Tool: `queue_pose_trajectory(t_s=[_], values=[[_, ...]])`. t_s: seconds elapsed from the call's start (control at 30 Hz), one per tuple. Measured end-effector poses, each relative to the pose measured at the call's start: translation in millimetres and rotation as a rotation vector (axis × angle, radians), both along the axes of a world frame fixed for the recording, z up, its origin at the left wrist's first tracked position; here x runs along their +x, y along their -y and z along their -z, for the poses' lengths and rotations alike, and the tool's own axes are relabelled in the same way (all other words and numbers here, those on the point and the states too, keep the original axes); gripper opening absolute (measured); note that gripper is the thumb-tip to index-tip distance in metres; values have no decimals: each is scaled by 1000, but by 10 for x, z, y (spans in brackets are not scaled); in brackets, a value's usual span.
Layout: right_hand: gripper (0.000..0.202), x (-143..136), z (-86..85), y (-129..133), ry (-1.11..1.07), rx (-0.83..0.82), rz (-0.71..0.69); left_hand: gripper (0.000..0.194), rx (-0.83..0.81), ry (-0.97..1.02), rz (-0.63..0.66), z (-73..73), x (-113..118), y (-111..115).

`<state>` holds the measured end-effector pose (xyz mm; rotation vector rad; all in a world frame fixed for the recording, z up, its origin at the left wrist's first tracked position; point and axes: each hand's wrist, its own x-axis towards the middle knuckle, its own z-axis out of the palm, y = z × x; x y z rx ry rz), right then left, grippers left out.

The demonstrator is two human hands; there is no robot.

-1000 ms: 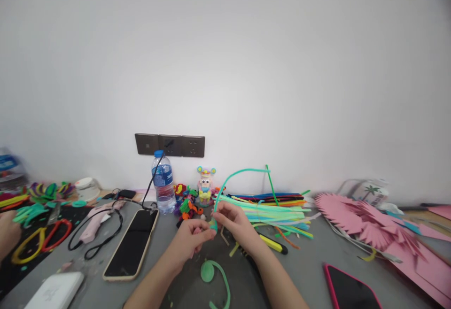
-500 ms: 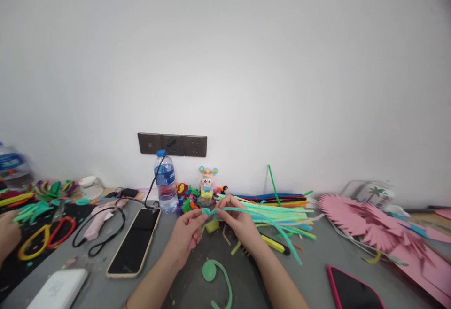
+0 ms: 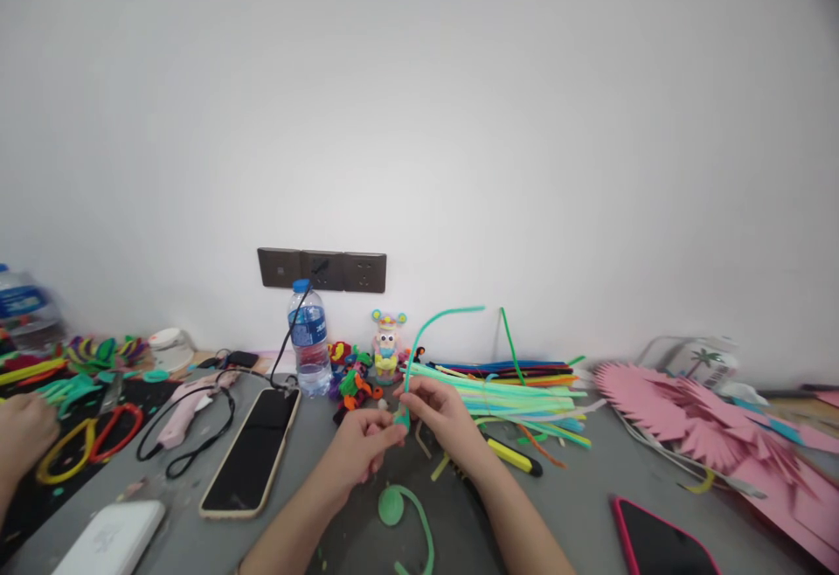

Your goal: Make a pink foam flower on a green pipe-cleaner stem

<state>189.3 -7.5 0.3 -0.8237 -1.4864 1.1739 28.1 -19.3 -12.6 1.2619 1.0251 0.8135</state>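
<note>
My left hand (image 3: 363,446) pinches the coiled lower end of a mint-green pipe cleaner (image 3: 426,327). Close beside it, my right hand (image 3: 436,413) has its fingers closed on the same stem just above the coil. The free length rises from my fingers and bends over to the right. Below my hands, on the grey table, lies a second green pipe cleaner (image 3: 391,506), wound into a flat disc with a curved tail. A bundle of pipe cleaners (image 3: 524,396) in many colours lies behind my right hand, and a yellow cutter (image 3: 515,455) is by my right wrist.
A phone (image 3: 251,453), a water bottle (image 3: 309,339) and a small figurine (image 3: 386,348) stand or lie left and behind. At far left, another person's hand (image 3: 26,435) is near scissors (image 3: 85,451). Pink folded paper (image 3: 688,418) and a pink-edged phone (image 3: 662,540) are right.
The free length of the pipe cleaner has swung from pointing right and down to standing up. My left hand has shifted slightly right and down. The other person's hand has moved right.
</note>
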Motion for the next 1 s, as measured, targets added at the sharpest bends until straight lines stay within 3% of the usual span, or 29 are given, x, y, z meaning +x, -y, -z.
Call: queue_pose_trajectory(t_s=[0.17, 0.33, 0.53, 0.77, 1.0], values=[[33, -2, 12, -10, 34, -66, -13, 45, 35, -78, 18, -13, -9, 18], [30, 0, 16, -21, -120, -70, 121, 41, -20, 214, -118, 15, -3, -16], [28, -32, -58, 18, -119, -2, 68, 41, -85, 405, -218, -17, 17, -27], [32, -4, 41, -36, -121, -74, 57, 43, -65, 342, -147, -9, 54, 6], [39, -6, -37, -18, -74, -66, 70, 51, -16, 60, -81, 25, 55, 28]])
